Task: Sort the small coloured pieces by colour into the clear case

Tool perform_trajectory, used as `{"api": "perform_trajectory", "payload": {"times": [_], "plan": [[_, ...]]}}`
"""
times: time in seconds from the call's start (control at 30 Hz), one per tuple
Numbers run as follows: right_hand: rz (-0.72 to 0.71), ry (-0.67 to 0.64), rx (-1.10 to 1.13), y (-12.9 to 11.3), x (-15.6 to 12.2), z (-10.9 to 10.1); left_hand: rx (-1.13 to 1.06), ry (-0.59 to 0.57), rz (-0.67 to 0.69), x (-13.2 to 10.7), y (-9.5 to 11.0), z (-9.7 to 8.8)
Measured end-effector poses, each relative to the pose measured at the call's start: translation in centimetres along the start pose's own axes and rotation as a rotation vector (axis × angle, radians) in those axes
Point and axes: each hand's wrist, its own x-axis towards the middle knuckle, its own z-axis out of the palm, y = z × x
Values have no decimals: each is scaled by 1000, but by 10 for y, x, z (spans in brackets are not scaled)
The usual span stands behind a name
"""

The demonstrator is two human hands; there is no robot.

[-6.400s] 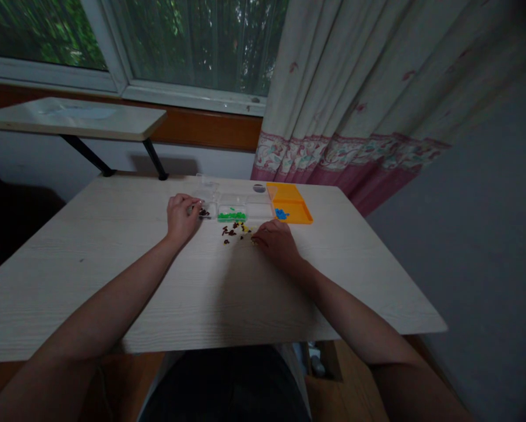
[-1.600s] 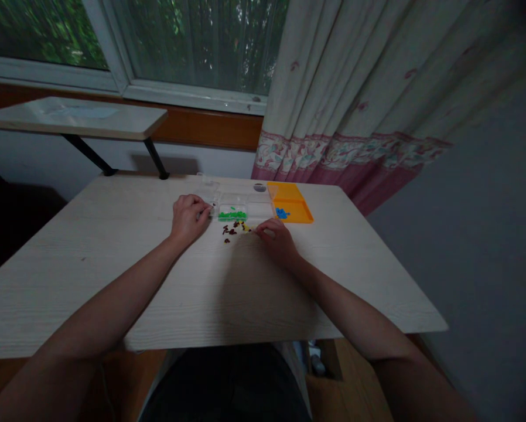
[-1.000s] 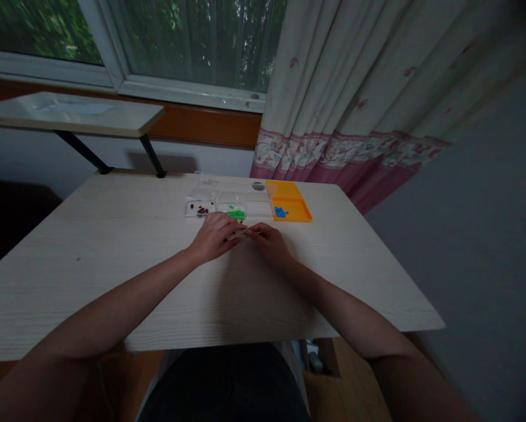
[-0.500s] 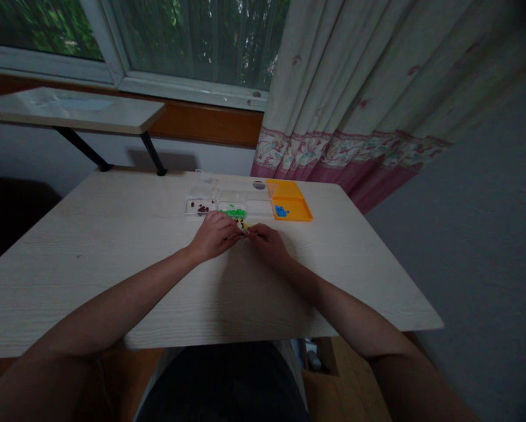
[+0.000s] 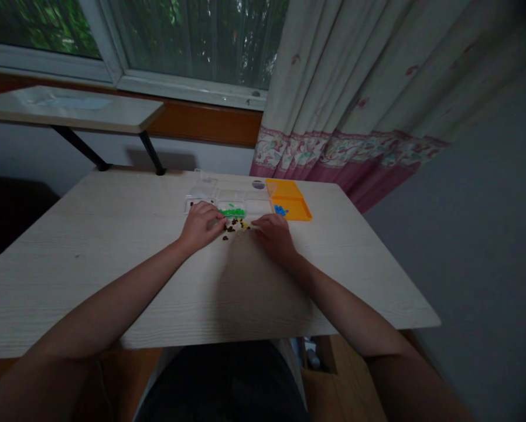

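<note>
A small heap of dark red and yellow beads (image 5: 234, 225) lies loose on the pale wooden table (image 5: 113, 258). My left hand (image 5: 199, 224) rests just left of the heap, fingers curled in a pinch; what they hold is too small to see. My right hand (image 5: 272, 232) lies just right of the heap, fingers bent down onto the table. Behind the heap stands a row of clear boxes: one with green beads (image 5: 232, 209), one partly hidden behind my left hand (image 5: 193, 203), and one that looks bare (image 5: 258, 206).
An orange tray (image 5: 289, 206) with blue beads (image 5: 281, 210) sits right of the clear boxes. A clear lid (image 5: 205, 180) and a small dark disc (image 5: 258, 184) lie behind them. A folding side table (image 5: 69, 111) stands under the window; a curtain (image 5: 355, 99) hangs at the right.
My left hand has drawn back to the left off the bead heap, which now shows between my hands. My right hand has shifted slightly right. Both stay low on the table.
</note>
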Motion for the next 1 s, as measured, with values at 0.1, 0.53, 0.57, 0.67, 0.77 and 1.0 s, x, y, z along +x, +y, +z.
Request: {"api": "perform_trajectory", "payload": {"times": [0.1,0.53,0.57,0.67,0.77,1.0], "plan": [[-2,-35,-55,-1,-1,5,12,58,-34,3,-5,-5],[-53,-82,-96,-9,0,2,162,148,-197,8,-43,-25],[-61,-83,-94,-9,0,2,162,150,-200,8,-45,-24],[-82,-79,-95,-11,1,1,168,153,-217,7,-51,-23],[-91,-76,-93,-10,1,0,178,150,-235,6,-56,-22],[-50,-53,-53,-5,0,2,188,177,-253,4,-63,-21]]}}
